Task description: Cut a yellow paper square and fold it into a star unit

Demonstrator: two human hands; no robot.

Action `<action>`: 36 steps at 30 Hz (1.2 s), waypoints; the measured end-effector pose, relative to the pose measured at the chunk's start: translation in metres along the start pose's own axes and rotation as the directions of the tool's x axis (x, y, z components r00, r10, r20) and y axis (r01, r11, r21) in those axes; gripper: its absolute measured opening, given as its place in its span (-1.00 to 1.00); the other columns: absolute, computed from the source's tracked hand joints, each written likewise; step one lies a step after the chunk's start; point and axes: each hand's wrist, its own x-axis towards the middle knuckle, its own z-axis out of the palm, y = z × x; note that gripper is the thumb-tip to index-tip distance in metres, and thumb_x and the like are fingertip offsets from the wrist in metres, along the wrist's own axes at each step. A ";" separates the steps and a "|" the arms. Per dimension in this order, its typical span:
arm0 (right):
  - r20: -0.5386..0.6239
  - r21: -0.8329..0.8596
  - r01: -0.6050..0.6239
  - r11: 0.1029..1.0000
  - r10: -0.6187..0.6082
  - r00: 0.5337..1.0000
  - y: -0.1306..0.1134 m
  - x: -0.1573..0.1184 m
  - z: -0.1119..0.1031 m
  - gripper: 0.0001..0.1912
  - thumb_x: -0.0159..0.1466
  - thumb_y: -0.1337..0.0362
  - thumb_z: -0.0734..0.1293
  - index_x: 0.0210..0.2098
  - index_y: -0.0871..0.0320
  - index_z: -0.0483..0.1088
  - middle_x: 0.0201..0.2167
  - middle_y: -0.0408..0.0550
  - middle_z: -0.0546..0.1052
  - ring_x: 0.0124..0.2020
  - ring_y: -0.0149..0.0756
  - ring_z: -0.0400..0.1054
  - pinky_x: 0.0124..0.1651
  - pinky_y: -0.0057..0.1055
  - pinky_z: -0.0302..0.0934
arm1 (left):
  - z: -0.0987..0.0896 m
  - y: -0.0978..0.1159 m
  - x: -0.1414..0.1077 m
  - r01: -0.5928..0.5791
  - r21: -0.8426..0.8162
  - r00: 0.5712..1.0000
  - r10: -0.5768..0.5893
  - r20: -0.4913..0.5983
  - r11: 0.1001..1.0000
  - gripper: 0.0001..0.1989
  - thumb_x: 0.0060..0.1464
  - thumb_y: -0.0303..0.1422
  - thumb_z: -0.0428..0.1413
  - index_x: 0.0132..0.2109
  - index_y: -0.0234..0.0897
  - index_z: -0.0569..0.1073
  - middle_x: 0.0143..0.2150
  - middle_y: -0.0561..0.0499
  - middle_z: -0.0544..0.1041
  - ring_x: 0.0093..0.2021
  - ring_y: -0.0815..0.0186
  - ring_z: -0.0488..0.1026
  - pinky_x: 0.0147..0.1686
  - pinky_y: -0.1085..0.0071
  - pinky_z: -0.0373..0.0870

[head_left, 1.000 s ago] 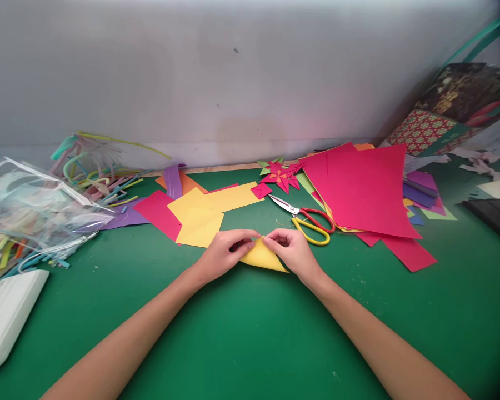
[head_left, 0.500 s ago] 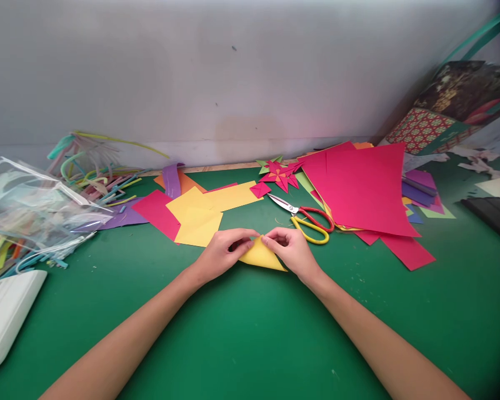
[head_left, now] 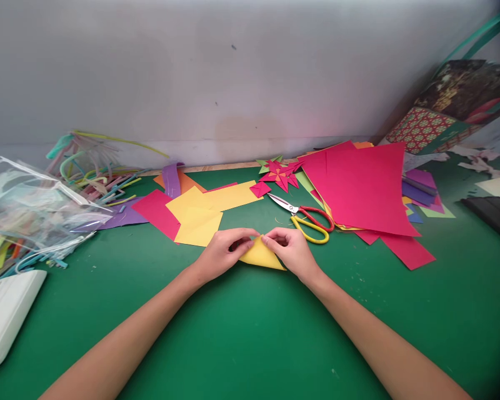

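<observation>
"Where is the yellow paper sitting?"

"It's sitting over the worktop, between my left hand and right hand."

"And what are your fingers doing?"

"I'm pinching it with both, narrow, tips nearly meeting at its top corner!"

"Anything lying close?"

"Scissors are lying just beyond my right hand, pointing at a red square; a red star is sitting behind."
</observation>
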 end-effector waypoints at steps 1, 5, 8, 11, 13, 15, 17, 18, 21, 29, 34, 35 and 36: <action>-0.009 -0.006 0.001 1.000 -0.001 1.000 0.000 0.000 0.000 -0.71 0.27 0.03 0.42 -0.36 0.14 0.56 -0.41 -0.03 0.62 -0.37 -0.17 0.50 -0.34 -0.34 0.34 | 0.000 0.000 0.000 0.023 -0.013 1.000 -0.023 0.011 1.000 -0.74 0.35 -0.30 0.07 0.10 -0.22 0.54 -0.31 0.03 0.56 -0.40 0.38 0.37 -0.37 0.46 0.31; -0.053 0.016 -0.011 1.000 0.012 0.999 -0.001 0.001 -0.002 -0.72 0.26 0.05 0.44 -0.36 0.15 0.56 -0.41 -0.01 0.62 -0.37 -0.16 0.51 -0.35 -0.34 0.33 | -0.002 0.003 0.001 0.085 -0.069 0.995 -0.081 0.058 0.994 -0.69 0.35 -0.28 0.07 0.16 -0.22 0.46 -0.39 0.09 0.43 -0.42 0.37 0.32 -0.39 0.46 0.28; -0.083 0.047 -0.021 0.999 0.025 0.996 0.001 0.003 -0.005 -0.71 0.24 0.04 0.45 -0.37 0.16 0.55 -0.42 -0.01 0.62 -0.39 -0.16 0.50 -0.36 -0.35 0.33 | -0.003 0.002 0.002 0.108 -0.121 0.994 -0.103 0.049 0.987 -0.71 0.35 -0.26 0.06 0.14 -0.23 0.46 -0.39 0.09 0.41 -0.41 0.37 0.31 -0.39 0.45 0.26; -0.110 0.051 -0.016 0.999 0.022 0.994 0.003 0.005 -0.007 -0.69 0.23 0.02 0.46 -0.37 0.17 0.56 -0.42 -0.01 0.62 -0.39 -0.17 0.50 -0.35 -0.35 0.33 | -0.004 -0.001 0.002 0.126 -0.177 0.992 -0.122 0.032 0.976 -0.71 0.35 -0.24 0.07 0.13 -0.22 0.45 -0.37 0.08 0.41 -0.40 0.36 0.31 -0.40 0.45 0.26; -0.132 0.041 -0.007 0.999 0.012 0.991 0.005 0.006 -0.008 -0.67 0.23 0.01 0.46 -0.36 0.18 0.57 -0.42 -0.01 0.62 -0.39 -0.17 0.50 -0.35 -0.35 0.32 | -0.004 -0.003 0.002 0.134 -0.193 0.991 -0.133 0.019 0.972 -0.72 0.34 -0.24 0.08 0.12 -0.22 0.45 -0.36 0.08 0.41 -0.39 0.36 0.32 -0.39 0.45 0.27; -0.164 0.038 0.001 0.999 0.005 0.987 0.006 0.006 -0.010 -0.66 0.23 0.00 0.47 -0.36 0.18 0.57 -0.43 0.00 0.61 -0.40 -0.17 0.49 -0.36 -0.35 0.32 | -0.004 -0.005 0.003 0.141 -0.203 0.989 -0.145 -0.001 0.969 -0.72 0.34 -0.24 0.09 0.12 -0.21 0.44 -0.34 0.07 0.42 -0.38 0.36 0.34 -0.38 0.45 0.29; -0.203 0.044 0.011 0.999 -0.002 0.979 0.006 0.007 -0.013 -0.66 0.22 -0.01 0.48 -0.37 0.18 0.57 -0.44 0.00 0.61 -0.41 -0.17 0.49 -0.36 -0.35 0.32 | -0.004 -0.006 0.003 0.148 -0.224 0.987 -0.158 -0.031 0.963 -0.70 0.33 -0.24 0.09 0.15 -0.19 0.41 -0.33 0.07 0.43 -0.36 0.36 0.36 -0.37 0.46 0.32; -0.223 0.043 0.017 0.999 -0.007 0.975 0.005 0.008 -0.014 -0.65 0.22 -0.01 0.49 -0.37 0.18 0.57 -0.44 0.00 0.61 -0.41 -0.17 0.49 -0.36 -0.35 0.32 | -0.003 -0.007 0.003 0.150 -0.239 0.985 -0.166 -0.047 0.959 -0.68 0.33 -0.24 0.09 0.17 -0.18 0.39 -0.31 0.06 0.44 -0.35 0.35 0.38 -0.37 0.46 0.33; -0.264 0.025 0.033 0.999 -0.025 0.964 0.004 0.009 -0.016 -0.66 0.21 0.00 0.49 -0.37 0.19 0.58 -0.43 -0.01 0.61 -0.40 -0.18 0.49 -0.34 -0.34 0.33 | -0.002 -0.008 0.004 0.152 -0.284 0.979 -0.184 -0.091 0.947 -0.63 0.33 -0.26 0.09 0.23 -0.15 0.33 -0.27 0.04 0.46 -0.30 0.34 0.42 -0.36 0.47 0.37; -0.336 0.076 0.058 0.995 -0.029 0.942 0.006 0.013 -0.026 -0.71 0.20 0.06 0.51 -0.37 0.18 0.59 -0.46 -0.05 0.60 -0.44 -0.24 0.45 -0.38 -0.38 0.27 | -0.004 -0.012 0.006 0.164 -0.340 0.938 -0.253 -0.237 0.926 -0.55 0.28 -0.27 0.15 0.26 -0.11 0.28 -0.31 0.08 0.42 -0.39 0.37 0.37 -0.49 0.52 0.38; -0.420 0.125 0.112 0.986 -0.050 0.906 0.004 0.014 -0.034 -0.75 0.21 0.09 0.51 -0.34 0.17 0.60 -0.44 -0.07 0.59 -0.43 -0.26 0.44 -0.37 -0.39 0.26 | -0.007 -0.008 0.010 0.167 -0.435 0.908 -0.309 -0.281 0.885 -0.70 0.29 -0.19 0.13 0.07 -0.22 0.38 -0.31 0.08 0.40 -0.48 0.42 0.34 -0.56 0.51 0.34; -0.419 0.129 0.125 0.984 -0.060 0.906 0.002 0.012 -0.033 -0.77 0.22 0.10 0.51 -0.34 0.16 0.60 -0.44 -0.08 0.59 -0.42 -0.27 0.44 -0.36 -0.39 0.27 | -0.007 -0.005 0.010 0.176 -0.460 0.913 -0.319 -0.254 0.870 -0.71 0.29 -0.15 0.13 0.01 -0.25 0.40 -0.30 0.06 0.42 -0.47 0.43 0.35 -0.55 0.50 0.33; -0.415 0.131 0.137 0.982 -0.071 0.907 0.000 0.010 -0.030 -0.78 0.23 0.11 0.51 -0.34 0.16 0.60 -0.44 -0.09 0.59 -0.42 -0.27 0.44 -0.35 -0.39 0.27 | -0.006 0.000 0.011 0.192 -0.487 0.919 -0.331 -0.216 0.852 -0.70 0.28 -0.13 0.14 -0.03 -0.26 0.42 -0.28 0.04 0.43 -0.46 0.43 0.35 -0.53 0.50 0.33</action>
